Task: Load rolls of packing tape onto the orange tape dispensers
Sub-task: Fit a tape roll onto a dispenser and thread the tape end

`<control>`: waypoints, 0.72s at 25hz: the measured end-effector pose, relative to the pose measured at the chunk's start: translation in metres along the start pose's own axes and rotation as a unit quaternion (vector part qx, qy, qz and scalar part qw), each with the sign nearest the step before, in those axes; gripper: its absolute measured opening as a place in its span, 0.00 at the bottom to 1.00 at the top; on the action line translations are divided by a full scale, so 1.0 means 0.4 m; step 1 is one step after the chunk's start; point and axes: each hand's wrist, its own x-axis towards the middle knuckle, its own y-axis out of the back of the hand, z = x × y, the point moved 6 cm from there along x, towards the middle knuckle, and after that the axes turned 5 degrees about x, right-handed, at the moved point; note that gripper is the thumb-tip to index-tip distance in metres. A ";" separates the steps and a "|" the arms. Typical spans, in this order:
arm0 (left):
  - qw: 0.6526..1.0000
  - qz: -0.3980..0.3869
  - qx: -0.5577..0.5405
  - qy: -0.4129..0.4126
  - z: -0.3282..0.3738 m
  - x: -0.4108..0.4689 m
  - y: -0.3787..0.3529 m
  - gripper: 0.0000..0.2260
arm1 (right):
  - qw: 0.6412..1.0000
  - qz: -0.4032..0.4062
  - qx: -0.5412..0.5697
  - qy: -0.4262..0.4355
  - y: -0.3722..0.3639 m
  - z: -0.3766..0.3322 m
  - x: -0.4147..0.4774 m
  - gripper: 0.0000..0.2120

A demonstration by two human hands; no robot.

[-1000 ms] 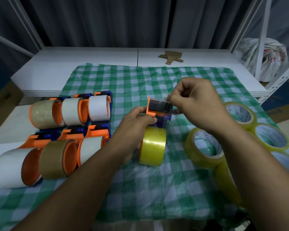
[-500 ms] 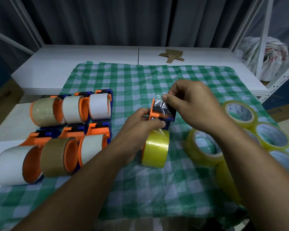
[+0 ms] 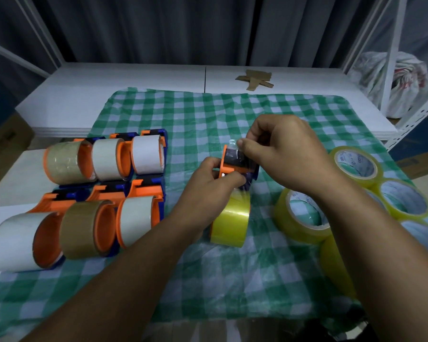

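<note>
An orange and blue tape dispenser (image 3: 234, 162) stands on the green checked cloth (image 3: 232, 280) at the middle, with a yellow tape roll (image 3: 230, 222) mounted on its near end. My left hand (image 3: 214, 183) grips the dispenser's left side. My right hand (image 3: 282, 151) pinches the clear tape end against the top of the dispenser's head. Several loose yellow rolls (image 3: 304, 217) lie at the right.
Several loaded orange dispensers (image 3: 104, 193) with white, clear and brown rolls lie in two rows at the left. Cardboard scraps (image 3: 255, 80) sit on the white table behind. A metal shelf frame (image 3: 391, 58) and a bagged bundle stand at the right.
My right hand has carried the tape end from beside the dispenser's head onto its top. The dispenser has shifted slightly to the right.
</note>
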 end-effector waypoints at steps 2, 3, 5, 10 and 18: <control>1.000 0.010 0.009 -0.005 0.000 0.002 -0.003 0.10 | 1.000 -0.015 0.009 0.005 -0.001 -0.004 0.001 0.10; 1.000 0.012 0.009 -0.006 0.001 0.002 -0.003 0.11 | 1.000 -0.022 0.012 0.008 -0.001 -0.005 0.001 0.10; 1.000 0.013 0.014 -0.006 0.001 0.000 -0.003 0.14 | 0.999 -0.034 0.007 0.010 -0.004 -0.004 0.001 0.10; 0.999 0.015 0.038 -0.013 0.002 -0.005 0.001 0.09 | 0.998 -0.051 0.017 0.012 -0.014 0.008 0.002 0.10; 0.996 0.022 0.076 -0.029 0.018 -0.014 0.008 0.07 | 0.999 -0.002 0.010 0.052 -0.023 0.023 0.007 0.12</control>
